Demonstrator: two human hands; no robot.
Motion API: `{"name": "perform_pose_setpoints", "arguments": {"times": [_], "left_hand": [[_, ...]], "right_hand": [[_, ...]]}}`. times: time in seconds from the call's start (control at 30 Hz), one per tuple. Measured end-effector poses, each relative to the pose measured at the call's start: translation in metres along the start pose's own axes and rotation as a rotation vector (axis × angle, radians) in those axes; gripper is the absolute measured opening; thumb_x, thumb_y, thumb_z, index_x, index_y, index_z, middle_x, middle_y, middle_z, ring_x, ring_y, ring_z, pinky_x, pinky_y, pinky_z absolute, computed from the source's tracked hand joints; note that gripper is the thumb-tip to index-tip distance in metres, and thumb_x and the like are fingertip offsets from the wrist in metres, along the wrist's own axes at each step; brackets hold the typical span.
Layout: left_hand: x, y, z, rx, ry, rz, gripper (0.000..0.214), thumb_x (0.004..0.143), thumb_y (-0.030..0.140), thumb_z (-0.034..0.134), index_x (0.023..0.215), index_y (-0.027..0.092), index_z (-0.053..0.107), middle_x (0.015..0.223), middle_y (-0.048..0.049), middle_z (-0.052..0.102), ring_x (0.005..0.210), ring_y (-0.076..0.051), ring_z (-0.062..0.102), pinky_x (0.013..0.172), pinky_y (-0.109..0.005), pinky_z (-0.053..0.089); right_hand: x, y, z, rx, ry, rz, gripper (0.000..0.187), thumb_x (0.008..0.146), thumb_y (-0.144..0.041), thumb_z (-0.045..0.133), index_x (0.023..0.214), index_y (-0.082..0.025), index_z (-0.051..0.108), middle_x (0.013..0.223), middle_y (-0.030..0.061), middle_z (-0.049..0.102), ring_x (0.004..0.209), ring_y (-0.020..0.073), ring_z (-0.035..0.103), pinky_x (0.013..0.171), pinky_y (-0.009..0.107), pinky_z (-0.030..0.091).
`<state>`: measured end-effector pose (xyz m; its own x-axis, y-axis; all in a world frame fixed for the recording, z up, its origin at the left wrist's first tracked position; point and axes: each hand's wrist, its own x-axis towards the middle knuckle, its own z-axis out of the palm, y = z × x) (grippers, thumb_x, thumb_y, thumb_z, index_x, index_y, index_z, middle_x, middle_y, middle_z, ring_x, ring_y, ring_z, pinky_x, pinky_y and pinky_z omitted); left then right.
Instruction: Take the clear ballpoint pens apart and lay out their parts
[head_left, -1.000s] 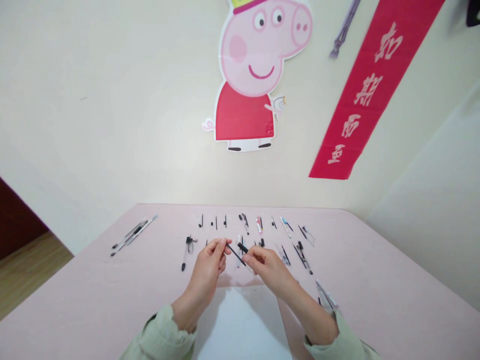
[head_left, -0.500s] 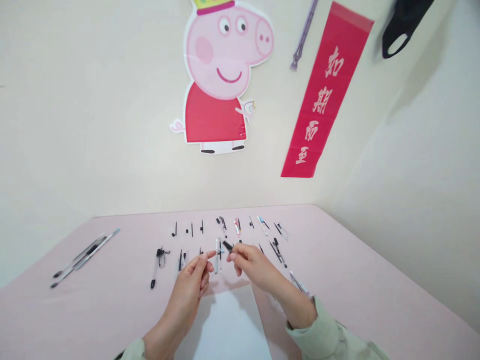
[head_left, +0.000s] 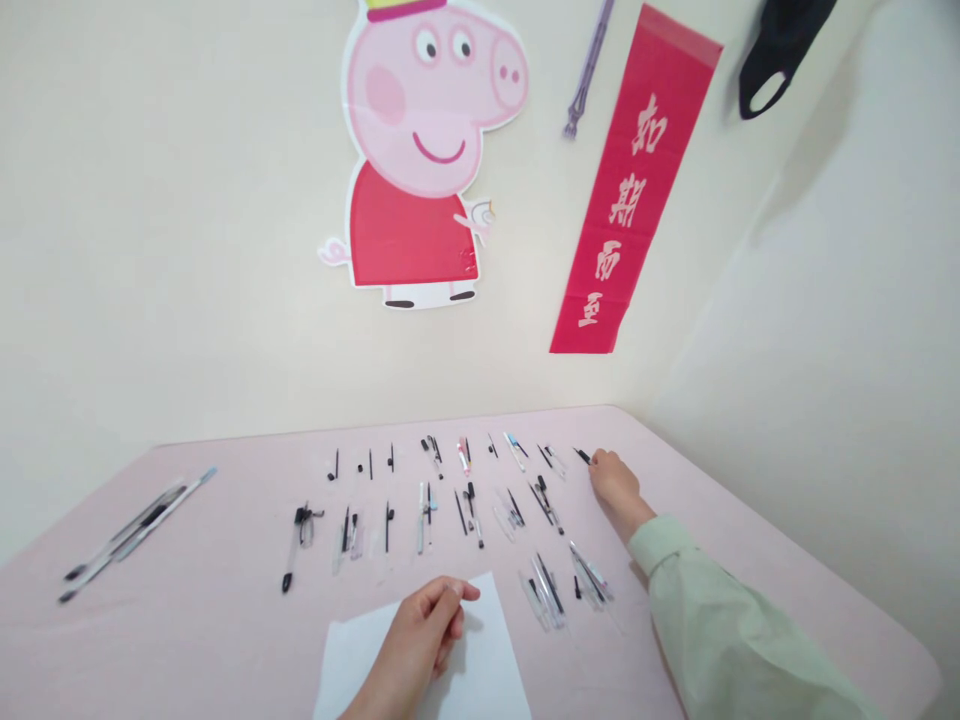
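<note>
My right hand [head_left: 615, 487] is stretched out to the far right of the table, its fingers closed on a slim black pen part [head_left: 582, 456] whose tip points away to the left. My left hand [head_left: 429, 632] hovers over a sheet of white paper [head_left: 495, 640], thumb and forefinger pressed together. Whatever the left fingertips may hold is too small to make out. Beyond the hands lie taken-apart pens in rows: black refills [head_left: 387, 527], clear barrels [head_left: 504, 522] and black caps [head_left: 470, 490].
On the left of the pink table [head_left: 187, 580] lie several long pens [head_left: 139, 535] and a clear pen barrel with a black end [head_left: 289, 565]. More pen parts [head_left: 546, 590] lie right of the paper. Behind stands a wall with a pig cutout [head_left: 412, 220] and a red banner [head_left: 637, 180].
My right hand has moved from beside the left hand out to the far right, carrying a black pen part. My left hand has come lower and nearer, over the paper. The view has shifted slightly.
</note>
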<state>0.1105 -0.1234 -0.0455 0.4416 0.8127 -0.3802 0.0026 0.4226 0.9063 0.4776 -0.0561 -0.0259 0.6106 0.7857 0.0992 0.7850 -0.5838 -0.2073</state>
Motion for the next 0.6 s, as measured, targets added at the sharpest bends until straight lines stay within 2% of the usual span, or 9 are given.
{"name": "perform_pose_setpoints", "arguments": {"times": [0.2,0.43,0.53,0.6], "left_hand": [[0.0,-0.002,-0.002,0.035,-0.036,0.002,0.049,0.068,0.063,0.06,0.084,0.017,0.063,0.053,0.0064,0.045,0.037,-0.004,0.021,0.039,-0.021,0.011],[-0.001,0.001,-0.001,-0.036,-0.039,0.028,0.05,0.069,0.063,0.061,0.083,0.016,0.066,0.053,0.0049,0.046,0.037,-0.004,0.022,0.038,-0.022,0.011],[-0.01,0.01,0.001,-0.082,-0.042,0.041,0.05,0.073,0.062,0.058,0.086,0.014,0.067,0.056,0.004,0.046,0.041,-0.005,0.024,0.039,-0.021,0.013],[-0.014,0.015,0.002,-0.122,-0.048,0.036,0.048,0.075,0.058,0.059,0.088,0.013,0.068,0.06,0.0033,0.047,0.044,-0.005,0.026,0.04,-0.02,0.015]], "right_hand": [[0.001,0.004,0.01,-0.03,0.011,-0.024,0.023,0.087,-0.026,0.049,0.104,-0.017,0.06,0.107,0.0128,0.059,0.098,0.0246,0.058,0.068,0.029,0.04],[-0.008,0.003,-0.001,-0.013,0.04,-0.037,0.018,0.087,-0.025,0.049,0.097,-0.016,0.061,0.1,0.0118,0.06,0.092,0.0231,0.059,0.064,0.028,0.038],[-0.018,-0.011,-0.015,0.016,0.054,-0.1,0.022,0.086,-0.025,0.05,0.104,-0.014,0.059,0.104,0.0146,0.059,0.093,0.0246,0.057,0.068,0.03,0.039],[-0.033,-0.032,-0.026,0.052,0.058,-0.199,0.024,0.088,-0.023,0.049,0.108,-0.014,0.056,0.108,0.0151,0.057,0.098,0.0241,0.056,0.075,0.031,0.04]]}}
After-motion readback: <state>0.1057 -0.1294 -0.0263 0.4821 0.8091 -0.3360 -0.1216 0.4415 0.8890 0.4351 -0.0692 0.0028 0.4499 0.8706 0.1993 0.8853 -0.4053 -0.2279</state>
